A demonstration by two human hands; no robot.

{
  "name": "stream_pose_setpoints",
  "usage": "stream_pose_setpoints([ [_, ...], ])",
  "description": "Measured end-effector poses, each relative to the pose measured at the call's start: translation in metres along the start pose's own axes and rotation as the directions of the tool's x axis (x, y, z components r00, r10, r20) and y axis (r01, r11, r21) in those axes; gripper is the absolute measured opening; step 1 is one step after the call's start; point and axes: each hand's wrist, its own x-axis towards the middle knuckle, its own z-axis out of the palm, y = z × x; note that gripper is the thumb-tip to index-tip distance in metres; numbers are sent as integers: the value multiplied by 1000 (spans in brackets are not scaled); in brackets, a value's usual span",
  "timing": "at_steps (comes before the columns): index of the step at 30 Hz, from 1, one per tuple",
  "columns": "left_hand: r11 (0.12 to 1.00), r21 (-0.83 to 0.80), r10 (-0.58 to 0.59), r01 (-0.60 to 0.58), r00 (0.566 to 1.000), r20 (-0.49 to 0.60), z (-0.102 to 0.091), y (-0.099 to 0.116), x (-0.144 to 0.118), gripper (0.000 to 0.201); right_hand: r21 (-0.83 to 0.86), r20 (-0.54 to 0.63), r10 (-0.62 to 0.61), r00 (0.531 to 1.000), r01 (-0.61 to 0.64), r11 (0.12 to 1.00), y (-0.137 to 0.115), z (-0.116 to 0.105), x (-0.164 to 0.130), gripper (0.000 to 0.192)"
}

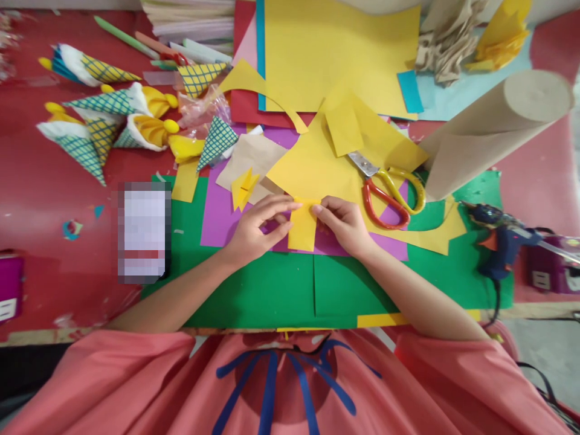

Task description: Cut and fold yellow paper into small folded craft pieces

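A small yellow paper piece (302, 229) lies folded over the purple sheet (217, 211) on the green sheet (272, 290). My left hand (254, 229) pinches its upper left edge with fingers stretched along the fold. My right hand (344, 225) grips its right edge from the other side. Both hands hold the same piece between them. A folded yellow shape (243, 187) rests just above my left hand.
Red-and-yellow scissors (389, 190) lie right of my hands on large yellow paper (317, 163). A brown paper roll (493, 130) and a blue glue gun (502, 238) sit at right. Several finished paper cones (104, 127) lie at upper left. A phone (144, 232) rests left.
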Motion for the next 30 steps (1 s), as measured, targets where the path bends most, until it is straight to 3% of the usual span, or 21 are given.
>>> stream_pose_setpoints([
  [7,999,-41,-15,11,995,-97,-1,-4,0,35,-57,96,-16,995,21,998,-2,0,1,37],
  [20,993,-93,-65,66,998,12,-1,-2,1,46,-20,20,8,1000,-8,1000,-1,1,1,36],
  [30,991,-119,-54,56,998,18,0,-4,0,50,-104,80,-25,997,33,994,-2,-1,0,39],
])
